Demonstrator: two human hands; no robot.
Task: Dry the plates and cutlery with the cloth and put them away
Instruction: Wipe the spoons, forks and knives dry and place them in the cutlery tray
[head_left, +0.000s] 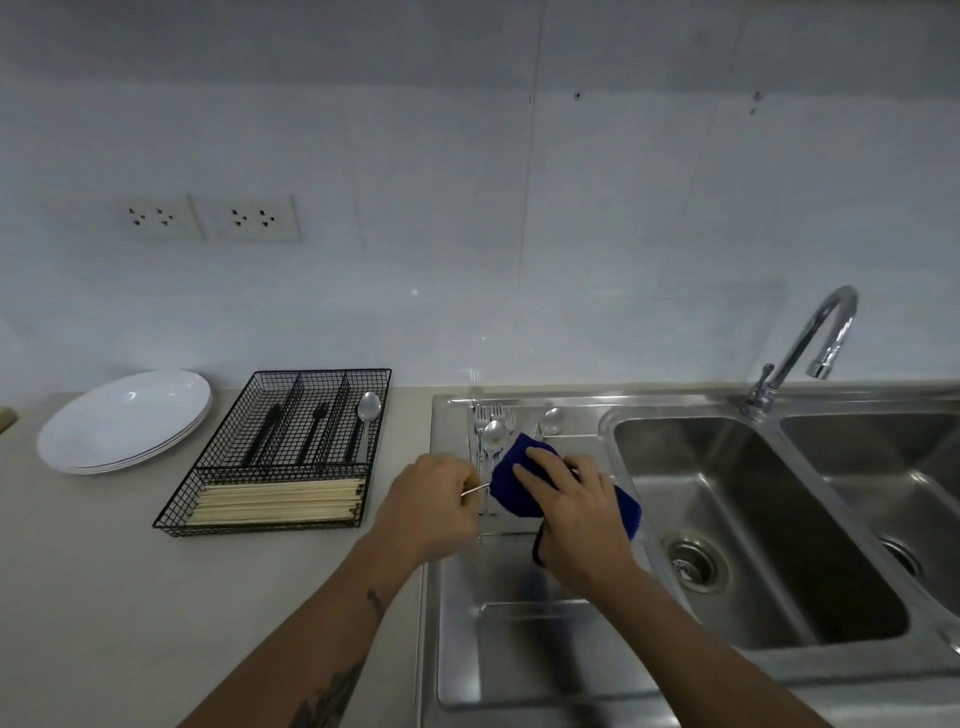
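Observation:
My left hand (434, 499) pinches the thin metal handle of a piece of cutlery (475, 489) over the steel drainboard (519, 587). The other end of that piece is wrapped in a blue cloth (511, 480), so I cannot tell what kind it is. My right hand (571, 501) grips the cloth around it. Behind the hands, several forks and spoons (493, 423) lie on the drainboard. A stack of white plates (124, 418) sits at the far left of the counter. A black wire cutlery tray (291, 447) holds black-handled cutlery, one silver spoon (368, 410) and pale chopsticks (280, 501).
A double steel sink (753, 525) lies right of the drainboard, with a curved tap (810, 343) behind it. The beige counter (104, 597) stretches to the left. Two wall sockets (213, 217) sit on the white tiled wall.

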